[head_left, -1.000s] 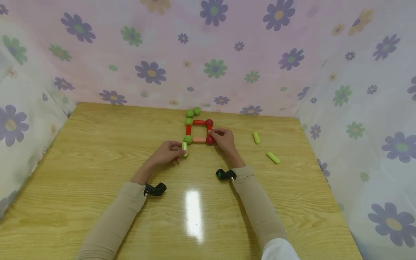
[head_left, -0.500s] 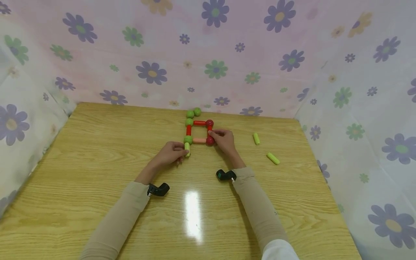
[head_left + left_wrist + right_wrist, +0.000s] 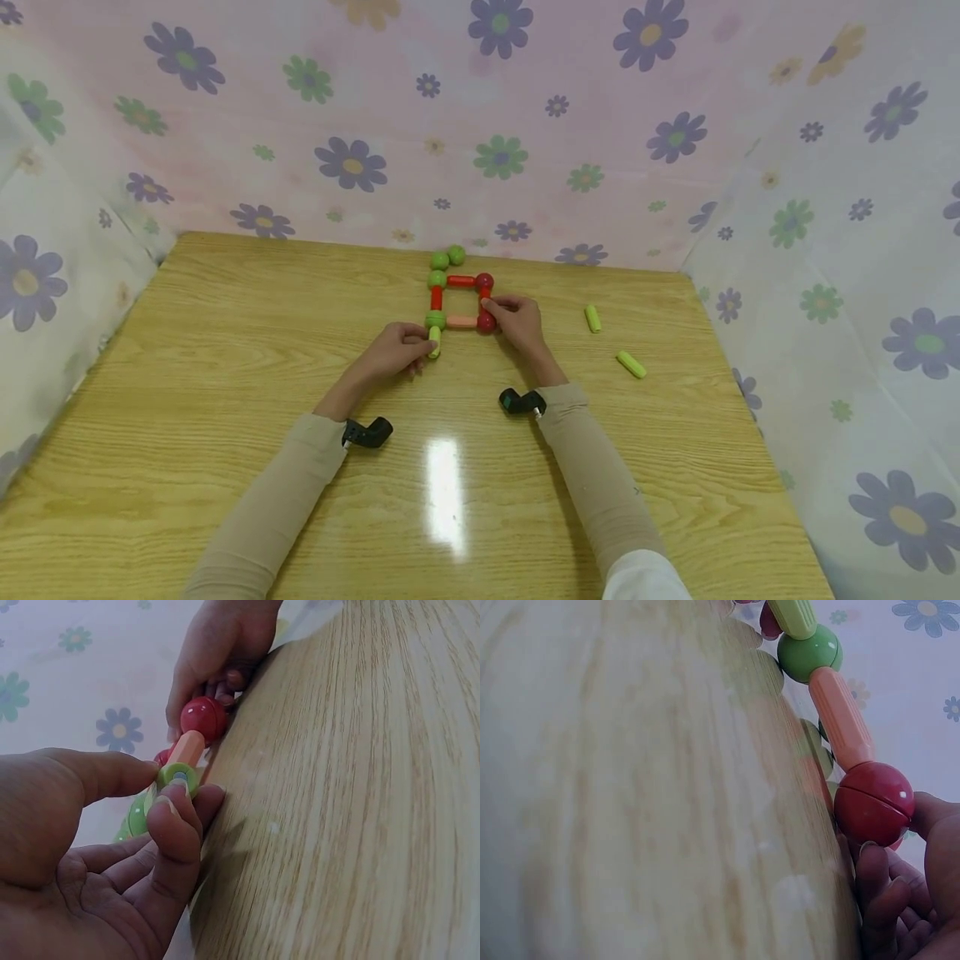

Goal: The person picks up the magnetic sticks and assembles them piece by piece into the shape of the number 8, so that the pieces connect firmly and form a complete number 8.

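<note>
On the table, a square of toy building rods and balls lies flat. Its sides are a pink rod (image 3: 461,322) nearest me and red rods on the others. Green balls form the left corners, dark red balls the right ones. My left hand (image 3: 393,348) pinches a yellow-green rod (image 3: 434,342) between thumb and fingers, its far end against the near-left green ball (image 3: 810,654). My right hand (image 3: 520,322) grips the right-side red rod (image 3: 486,293) beside the near-right dark red ball (image 3: 874,804); its fingers partly hide that rod.
Two loose-looking green balls (image 3: 440,261) sit behind the square's far-left corner, touching each other. Two more yellow-green rods (image 3: 592,318) lie apart on the wooden table (image 3: 225,333) to the right. A flowered cloth (image 3: 420,167) rises along the table's back edge.
My left hand has shifted slightly right, bringing the yellow-green rod into line below the near-left green ball. The right hand keeps its hold and place.
</note>
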The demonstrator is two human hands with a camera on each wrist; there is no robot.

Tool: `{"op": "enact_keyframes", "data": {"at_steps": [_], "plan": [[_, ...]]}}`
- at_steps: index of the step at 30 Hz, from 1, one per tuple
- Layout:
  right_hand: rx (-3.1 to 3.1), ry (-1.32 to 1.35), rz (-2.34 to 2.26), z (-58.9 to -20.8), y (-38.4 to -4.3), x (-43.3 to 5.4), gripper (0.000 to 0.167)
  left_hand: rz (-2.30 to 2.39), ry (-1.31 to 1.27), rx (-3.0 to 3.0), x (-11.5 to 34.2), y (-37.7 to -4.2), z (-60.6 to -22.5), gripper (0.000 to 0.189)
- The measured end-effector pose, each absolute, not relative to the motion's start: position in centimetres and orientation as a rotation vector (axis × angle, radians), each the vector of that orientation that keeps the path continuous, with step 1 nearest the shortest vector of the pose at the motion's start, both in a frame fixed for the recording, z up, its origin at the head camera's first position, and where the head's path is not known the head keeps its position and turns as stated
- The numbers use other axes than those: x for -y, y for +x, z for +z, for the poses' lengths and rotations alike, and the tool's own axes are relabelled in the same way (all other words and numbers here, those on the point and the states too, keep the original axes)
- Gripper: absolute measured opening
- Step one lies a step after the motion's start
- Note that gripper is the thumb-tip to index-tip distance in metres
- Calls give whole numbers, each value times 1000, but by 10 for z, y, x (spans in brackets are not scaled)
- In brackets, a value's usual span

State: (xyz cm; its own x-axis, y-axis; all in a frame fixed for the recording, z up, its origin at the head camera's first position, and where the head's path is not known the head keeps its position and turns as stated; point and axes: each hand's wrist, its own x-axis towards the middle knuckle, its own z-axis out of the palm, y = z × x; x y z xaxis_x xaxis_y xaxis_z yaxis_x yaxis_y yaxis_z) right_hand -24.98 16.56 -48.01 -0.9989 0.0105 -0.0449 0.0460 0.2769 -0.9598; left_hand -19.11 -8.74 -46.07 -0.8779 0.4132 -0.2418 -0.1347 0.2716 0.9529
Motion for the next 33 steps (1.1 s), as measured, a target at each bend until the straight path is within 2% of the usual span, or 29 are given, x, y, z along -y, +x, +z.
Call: {"op": "enact_keyframes", "data": {"at_steps": [10, 21, 33], "plan": [[-2533, 63, -1853, -479, -248, -163, 35, 1615, 247, -2110, 91, -191, -461, 51], [-2523, 68, -1851, -479, -248, -163, 34, 1630, 258, -2209, 112, -197, -461, 35], [-2540, 66, -1855, -479, -247, -163, 34, 1742, 264, -2285, 112, -221, -462, 30]]}}
